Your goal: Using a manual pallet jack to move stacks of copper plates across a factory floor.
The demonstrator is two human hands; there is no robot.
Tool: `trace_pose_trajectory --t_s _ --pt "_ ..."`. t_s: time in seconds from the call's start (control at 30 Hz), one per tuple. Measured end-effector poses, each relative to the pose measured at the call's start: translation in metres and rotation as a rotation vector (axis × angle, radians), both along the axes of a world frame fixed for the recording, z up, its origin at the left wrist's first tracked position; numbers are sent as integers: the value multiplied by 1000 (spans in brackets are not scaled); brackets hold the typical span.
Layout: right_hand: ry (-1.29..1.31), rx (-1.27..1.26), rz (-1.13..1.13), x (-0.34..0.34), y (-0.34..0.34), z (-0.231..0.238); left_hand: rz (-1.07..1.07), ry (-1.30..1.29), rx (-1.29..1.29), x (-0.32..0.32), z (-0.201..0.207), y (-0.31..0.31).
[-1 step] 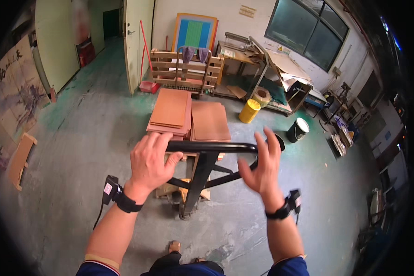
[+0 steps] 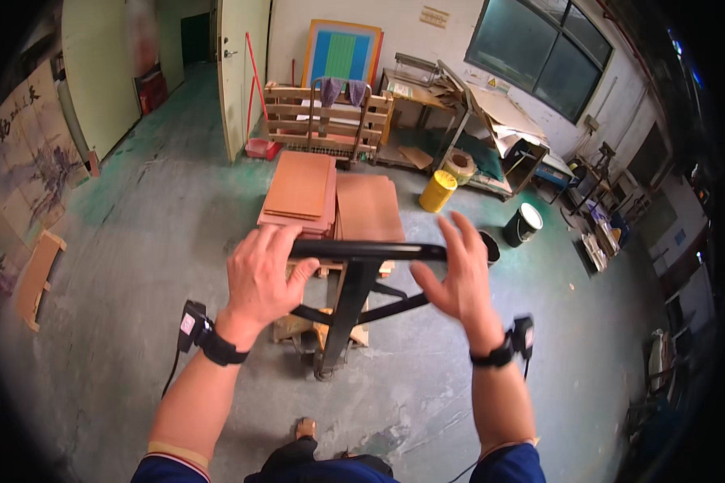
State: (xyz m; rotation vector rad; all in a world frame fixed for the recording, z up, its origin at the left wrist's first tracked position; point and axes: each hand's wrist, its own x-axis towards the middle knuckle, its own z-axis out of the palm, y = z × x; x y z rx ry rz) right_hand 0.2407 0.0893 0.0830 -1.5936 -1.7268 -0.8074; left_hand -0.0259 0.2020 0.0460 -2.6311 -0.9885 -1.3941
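The black loop handle of a pallet truck stands in front of me, its shaft running down toward the floor. At the handle's left end, my left hand lies against the bar with its fingers stretched forward and thumb apart. My right hand is open at the right end, fingers spread upward; whether its palm touches the bar is hidden. Past the handle, a stack of reddish-brown boards sits on a wooden pallet. A second, lower board stack lies to its right.
Beyond the stacks are a slatted wooden rack and a cluttered workbench. A yellow bin and a dark bucket with a white lid stand at right. An open door is at far left; a bent board lies left.
My right hand has shifted slightly up and left, its thumb rising closer to the bar. The handle's right end sits slightly higher in view. My left hand is nearly unchanged.
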Motion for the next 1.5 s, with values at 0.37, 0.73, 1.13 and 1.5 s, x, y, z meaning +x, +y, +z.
trace_pose_trajectory --t_s 0.37,0.73,1.13,1.5 --pt "312 -269 47 -3 -92 -30 36 -81 6 -17 -2 -119" --pt "343 -729 362 -129 -550 -204 8 219 -364 -183 -189 -573" --pt "242 -776 77 -97 -445 -147 148 148 -413 -110 -98 -482" --pt "-63 -1507 274 -159 -650 -358 -254 648 -702 -208 -323 -679"
